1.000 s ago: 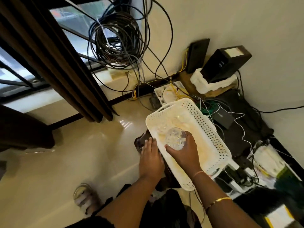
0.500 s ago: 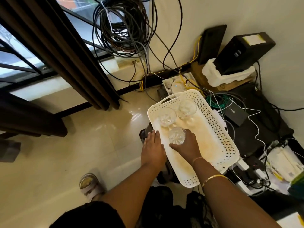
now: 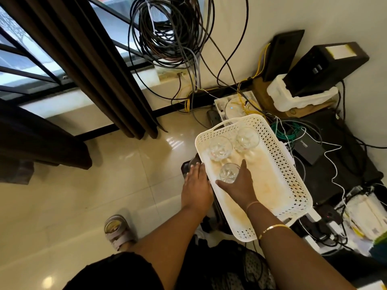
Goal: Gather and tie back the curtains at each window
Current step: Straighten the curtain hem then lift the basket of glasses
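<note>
Floor (image 3: 83,195): glossy cream tiles, with window light reflected near the curtain's hem.

Curtain (image 3: 94,65): dark brown, seen hanging in straight folds in front of the barred window (image 3: 27,65) at upper left. Its hem is at the floor beside the dark skirting, well apart from both hands. A second dark mass at the left edge cannot be identified.

Wall (image 3: 293,15): plain and pale. A large coil of cables (image 3: 167,32) is hung in the corner beside the window, with loose strands trailing to the floor.

Right-hand corner: a black box (image 3: 326,65) is seated in white foam packing (image 3: 293,95). A small black device (image 3: 307,149) is surrounded by green, white and yellow wires.

Basket (image 3: 293,181): white, perforated, stained yellow-brown inside, and set on a dark object that is mostly hidden. Two empty glasses (image 3: 219,148) are stood at its far end.

Right hand (image 3: 238,185): a third glass (image 3: 228,173) is gripped between thumb and fingers, inside the basket. A gold bangle (image 3: 272,228) is worn on the wrist.

Left hand (image 3: 195,187): laid flat with straight fingers against the basket's left rim; nothing is held.

One sandalled foot (image 3: 118,233) is planted on the tiles.
</note>
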Demonstrator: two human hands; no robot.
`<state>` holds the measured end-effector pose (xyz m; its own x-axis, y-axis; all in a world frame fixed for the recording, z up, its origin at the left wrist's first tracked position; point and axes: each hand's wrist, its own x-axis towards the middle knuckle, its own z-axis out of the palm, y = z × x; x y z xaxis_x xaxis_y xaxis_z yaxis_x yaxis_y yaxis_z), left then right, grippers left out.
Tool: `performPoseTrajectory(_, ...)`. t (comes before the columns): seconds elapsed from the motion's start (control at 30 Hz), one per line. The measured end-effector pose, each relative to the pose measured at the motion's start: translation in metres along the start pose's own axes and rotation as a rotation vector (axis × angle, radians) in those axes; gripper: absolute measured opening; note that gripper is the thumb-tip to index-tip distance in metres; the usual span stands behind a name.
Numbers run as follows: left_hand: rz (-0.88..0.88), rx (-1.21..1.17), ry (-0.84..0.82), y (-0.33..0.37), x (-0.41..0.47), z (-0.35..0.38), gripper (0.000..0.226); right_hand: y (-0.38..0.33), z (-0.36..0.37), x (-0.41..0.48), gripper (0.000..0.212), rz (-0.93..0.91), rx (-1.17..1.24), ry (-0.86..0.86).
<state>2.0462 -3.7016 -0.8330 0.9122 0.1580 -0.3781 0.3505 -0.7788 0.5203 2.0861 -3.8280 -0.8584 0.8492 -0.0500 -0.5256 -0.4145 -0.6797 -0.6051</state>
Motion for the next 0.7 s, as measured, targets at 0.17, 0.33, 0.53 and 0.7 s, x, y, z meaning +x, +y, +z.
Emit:
performPoseTrajectory(0.17, 0.008, -0.017, 0.019, -0.001, 0.007, -0.007, 0.055, -0.012, 0.004, -0.007, 0.090, -0.183, -0.247, 0.166)
performPoseTrajectory(0.33, 0.003, -0.040, 0.076, -0.012, 0.011, -0.019, 0.055, -0.035, 0.011, -0.007, 0.069, -0.344, -0.409, 0.255)
performPoseTrajectory(0.53, -0.040, -0.056, 0.122, -0.041, 0.019, -0.047, 0.054, -0.078, 0.040, -0.010, 0.053, -0.515, -0.443, 0.236)
performPoseTrajectory(0.7, -0.087, -0.088, 0.160, -0.080, 0.028, -0.087, 0.052, -0.128, 0.078, -0.013, 0.058, -0.608, -0.420, 0.198)
